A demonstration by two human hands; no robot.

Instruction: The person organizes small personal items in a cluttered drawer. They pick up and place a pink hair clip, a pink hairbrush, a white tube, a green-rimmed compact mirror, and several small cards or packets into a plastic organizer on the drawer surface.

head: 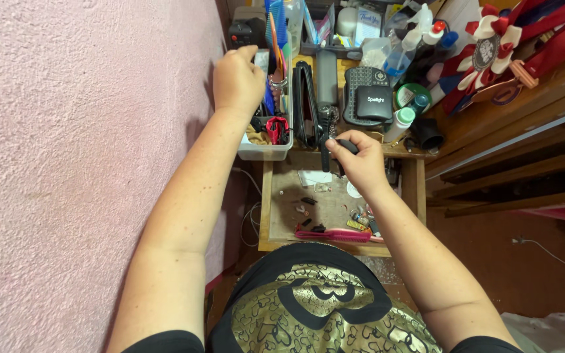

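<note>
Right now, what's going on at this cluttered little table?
A person stands over a small wooden table set against a pink wall. Their left hand reaches into a clear plastic bin crammed with combs and a pair of red-handled scissors. Their right hand grips the dark handle of a hair tool lying on the upper surface. The open drawer-like tray below holds a pink comb and small clips.

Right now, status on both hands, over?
Left hand reaching into clear plastic bin of combs. Right hand closed on black handle of a tool. Open drawer below; nothing blocking.
</note>
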